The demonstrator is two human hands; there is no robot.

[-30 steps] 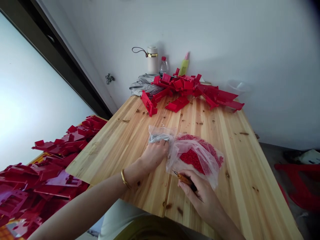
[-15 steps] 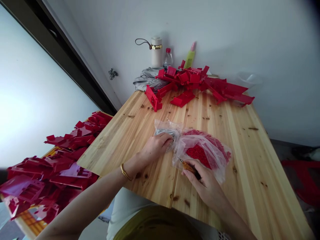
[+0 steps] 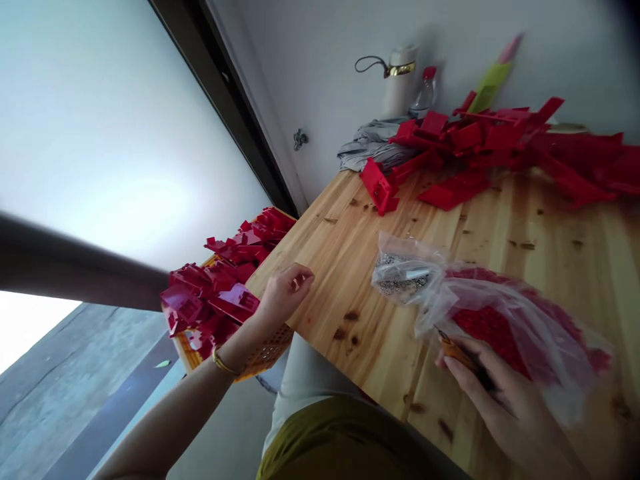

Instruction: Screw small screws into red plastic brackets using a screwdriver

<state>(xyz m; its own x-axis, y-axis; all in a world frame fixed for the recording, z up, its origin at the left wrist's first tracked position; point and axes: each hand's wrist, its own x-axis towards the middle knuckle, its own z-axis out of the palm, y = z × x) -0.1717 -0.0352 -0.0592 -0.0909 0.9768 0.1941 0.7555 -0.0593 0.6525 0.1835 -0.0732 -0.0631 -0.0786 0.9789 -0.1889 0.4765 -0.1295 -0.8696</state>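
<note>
The right hand (image 3: 500, 393) is closed around a small tool (image 3: 459, 353) with an orange-brown handle, its thumb and fingers wrapped on the grip. The left hand (image 3: 287, 290) has its fingers curled towards the thumb, above the table's left edge; whether something small sits between the fingertips cannot be told.

Just beyond the right hand, a clear bag of small red pieces (image 3: 487, 327) lies on the wooden table (image 3: 345, 280). Beside it, ahead and to the right of the left hand, is a clear bag of small metal pieces (image 3: 403, 275). Farther beyond both hands are piled red plastic parts (image 3: 480, 143), a grey cloth (image 3: 373, 143), a pale flask (image 3: 399, 87) and a clear bottle (image 3: 425, 97) against the wall (image 3: 310, 73). Left of and below the left hand, an orange basket (image 3: 267, 353) holds more red parts (image 3: 220, 297).

The tool's thin tip points forward and left from the right hand; its long axis slants back rightward into the palm.
</note>
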